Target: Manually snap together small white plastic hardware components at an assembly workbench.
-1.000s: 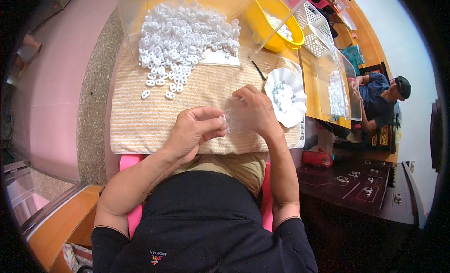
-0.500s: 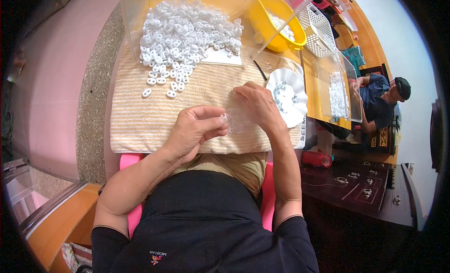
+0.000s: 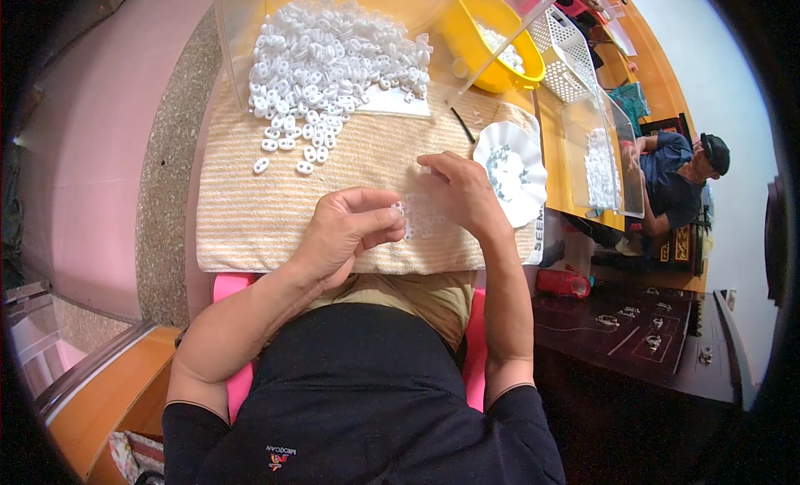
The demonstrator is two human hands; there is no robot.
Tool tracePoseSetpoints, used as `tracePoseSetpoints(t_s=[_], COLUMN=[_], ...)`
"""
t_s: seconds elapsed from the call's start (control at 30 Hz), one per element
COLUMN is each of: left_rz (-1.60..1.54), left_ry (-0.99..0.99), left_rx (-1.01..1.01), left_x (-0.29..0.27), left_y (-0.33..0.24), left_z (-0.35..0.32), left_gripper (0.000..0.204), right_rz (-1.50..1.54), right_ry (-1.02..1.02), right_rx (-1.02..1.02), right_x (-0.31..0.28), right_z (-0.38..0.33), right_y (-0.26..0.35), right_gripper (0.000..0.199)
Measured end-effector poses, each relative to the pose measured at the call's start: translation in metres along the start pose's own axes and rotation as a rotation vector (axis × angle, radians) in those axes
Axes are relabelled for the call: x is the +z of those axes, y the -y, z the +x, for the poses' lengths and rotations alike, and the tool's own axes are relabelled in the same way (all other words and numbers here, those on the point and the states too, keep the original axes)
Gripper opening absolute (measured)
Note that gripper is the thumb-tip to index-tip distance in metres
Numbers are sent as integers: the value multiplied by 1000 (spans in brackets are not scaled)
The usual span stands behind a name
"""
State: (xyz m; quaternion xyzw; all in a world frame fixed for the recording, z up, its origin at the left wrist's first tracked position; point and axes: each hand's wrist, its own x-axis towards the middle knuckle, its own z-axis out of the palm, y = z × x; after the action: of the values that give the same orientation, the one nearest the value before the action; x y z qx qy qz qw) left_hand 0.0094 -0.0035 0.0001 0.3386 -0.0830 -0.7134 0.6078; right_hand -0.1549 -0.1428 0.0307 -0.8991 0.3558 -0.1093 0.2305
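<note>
Thumb and forefinger of my left hand pinch a small white plastic piece with a little ring shape. Small clear-white pieces lie on the striped towel between my hands, partly blurred. My right hand hovers over them, its fingers bent together; whatever they hold is too small to make out. Just right of it sits a white fluted dish with small pale pieces inside. Farther off, a big heap of white two-holed oval parts spills onto the towel.
A clear bin wall stands around the heap. Beyond the dish lies a thin black stick. A yellow basin, a white perforated basket and a clear box with white parts stand to the right. A seated person works beside that box.
My right hand has shifted slightly, its fingertips moving a little toward me. My left hand keeps its pinch in the same place.
</note>
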Motion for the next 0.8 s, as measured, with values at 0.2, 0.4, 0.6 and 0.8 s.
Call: tracePoseSetpoints(t_s=[0.2, 0.4, 0.6, 0.8], left_rz=[-6, 5, 0, -3], left_ry=[1, 5, 5, -3], left_rx=[5, 2, 1, -4], left_x=[-1, -1, -2, 0], left_y=[1, 1, 2, 2], left_z=[1, 1, 2, 1], left_gripper=[19, 18, 19, 19], right_rz=[238, 582, 731, 727], right_ry=[-17, 40, 17, 41], right_rx=[24, 171, 94, 112], right_x=[2, 3, 10, 18], right_z=[-14, -29, -34, -36], right_y=[-4, 0, 0, -5], right_gripper=[26, 26, 28, 32])
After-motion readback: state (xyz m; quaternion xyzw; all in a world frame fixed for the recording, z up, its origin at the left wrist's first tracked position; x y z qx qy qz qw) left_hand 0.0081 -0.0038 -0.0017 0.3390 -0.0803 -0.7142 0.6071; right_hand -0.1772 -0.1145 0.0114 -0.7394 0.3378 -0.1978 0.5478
